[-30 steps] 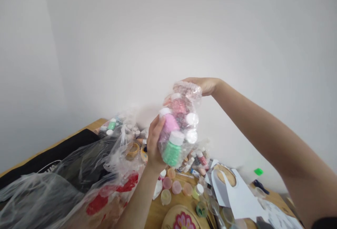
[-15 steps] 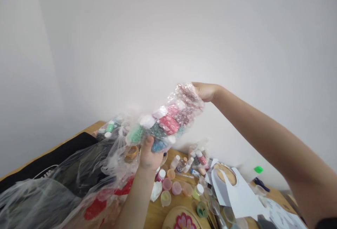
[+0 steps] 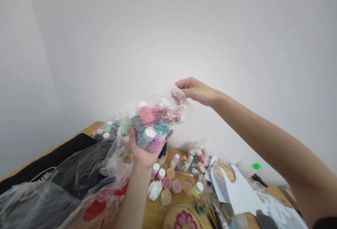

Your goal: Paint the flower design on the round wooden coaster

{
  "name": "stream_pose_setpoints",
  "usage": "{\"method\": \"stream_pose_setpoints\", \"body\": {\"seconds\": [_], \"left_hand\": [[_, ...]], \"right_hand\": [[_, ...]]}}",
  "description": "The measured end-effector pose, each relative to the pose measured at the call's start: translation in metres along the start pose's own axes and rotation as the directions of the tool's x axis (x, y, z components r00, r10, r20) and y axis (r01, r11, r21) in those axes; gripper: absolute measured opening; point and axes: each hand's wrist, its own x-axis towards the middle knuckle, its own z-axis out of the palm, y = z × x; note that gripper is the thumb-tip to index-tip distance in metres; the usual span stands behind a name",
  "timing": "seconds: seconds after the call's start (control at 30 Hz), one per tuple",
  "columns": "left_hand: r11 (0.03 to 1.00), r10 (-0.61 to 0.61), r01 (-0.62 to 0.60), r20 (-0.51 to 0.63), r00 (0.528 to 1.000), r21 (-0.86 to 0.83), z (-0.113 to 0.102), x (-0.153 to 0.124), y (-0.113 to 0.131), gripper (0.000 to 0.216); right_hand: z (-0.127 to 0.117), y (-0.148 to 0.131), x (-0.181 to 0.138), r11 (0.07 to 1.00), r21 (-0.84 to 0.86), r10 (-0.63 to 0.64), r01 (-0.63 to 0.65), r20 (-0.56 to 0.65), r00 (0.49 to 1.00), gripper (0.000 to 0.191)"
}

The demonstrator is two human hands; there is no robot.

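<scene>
A bubble-wrap bag [image 3: 147, 116] full of small paint jars with white lids is held up above the table. Pink, red, teal, grey, blue and purple jars show through the clear wrap. From underneath, my left hand [image 3: 147, 153] cups the bag, with the thumb at its left side and fingertips at its right. My right hand [image 3: 195, 89] pinches the upper right end of the wrap between thumb and fingers, beside a dark pink jar [image 3: 179, 95].
On the wooden table [image 3: 155, 211] stand several small paint cups [image 3: 177, 186], glue bottles [image 3: 180, 163] and a round wooden piece with a pink flower [image 3: 185, 220]. Another bag of jars [image 3: 200, 155], cut white paper [image 3: 244, 190] and a clear plastic sheet [image 3: 79, 173] lie around.
The bag has turned and its lower end has tipped more upright. My left hand has opened wider beneath it, and my right hand has moved left along with the wrap.
</scene>
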Motion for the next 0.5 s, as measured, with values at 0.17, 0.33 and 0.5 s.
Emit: {"method": "stream_pose_setpoints", "body": {"seconds": [0.17, 0.33, 0.5], "left_hand": [[0.993, 0.070, -0.068, -0.018, 0.997, 0.092, 0.006, -0.005, 0.002, 0.058], [0.958, 0.168, -0.170, 0.025, 0.985, 0.233, 0.003, -0.002, -0.004, 0.053], [0.938, 0.045, -0.031, -0.033, 0.998, 0.345, -0.002, -0.003, -0.013, 0.032]], "right_hand": [[-0.004, 0.028, -0.027, 0.963, 0.270, 0.106, -0.019, -0.312, 0.944, 0.037], [0.037, 0.065, -0.056, 0.745, 0.665, 0.204, -0.052, -0.153, 0.967, 0.054], [0.081, 0.093, -0.059, 0.524, 0.803, 0.395, 0.284, -0.524, 0.754, 0.034]]}}
